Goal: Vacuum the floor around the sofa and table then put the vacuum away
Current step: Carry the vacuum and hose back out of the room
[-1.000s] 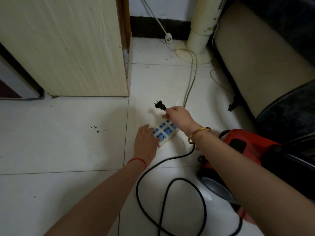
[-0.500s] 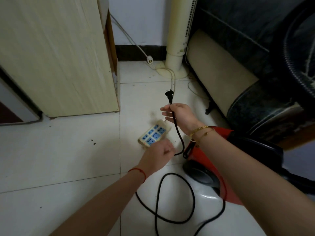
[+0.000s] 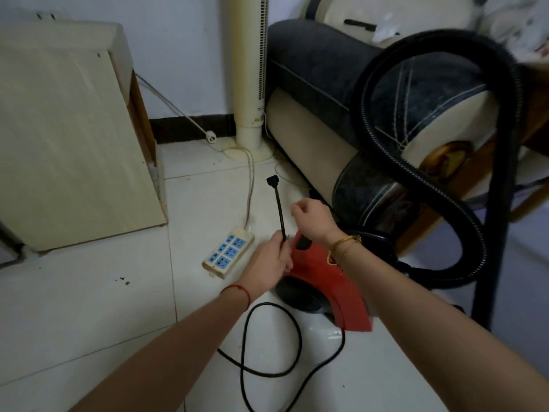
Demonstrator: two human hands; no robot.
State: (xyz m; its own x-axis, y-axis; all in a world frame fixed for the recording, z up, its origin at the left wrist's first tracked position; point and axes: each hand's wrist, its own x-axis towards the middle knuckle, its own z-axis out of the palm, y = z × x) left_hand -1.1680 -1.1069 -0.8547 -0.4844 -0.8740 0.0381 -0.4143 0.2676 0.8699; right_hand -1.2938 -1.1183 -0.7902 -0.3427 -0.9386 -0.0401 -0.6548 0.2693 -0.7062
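I've got the left hand (image 3: 269,258) pinching the black power cord (image 3: 280,217) just below the plug (image 3: 271,181), fingers curled round it, and the plug stands up off the floor, prongs clear of the power strip (image 3: 228,251). The right hand (image 3: 313,220) hovers just beside the cord with its fingers loosely curled; I see nothing in that grip. A gold bangle (image 3: 341,246) sits on the right wrist, a red string (image 3: 237,292) on the left.

The vacuum cleaner (image 3: 323,281), red body with a black wheel, sits on the tiled floor (image 3: 89,307) right under my wrists, close against the sofa (image 3: 341,93). Its ribbed black hose (image 3: 416,173) loops high in front of the sofa arm and curls down again to the right. The slack cord lies in loose loops on the floor between my forearms.

The power strip, blue sockets up, lies just left of the vacuum, its pale lead running back toward the base of the tower fan (image 3: 249,84) by the wall. A light wooden cabinet (image 3: 68,138) stands to the left.
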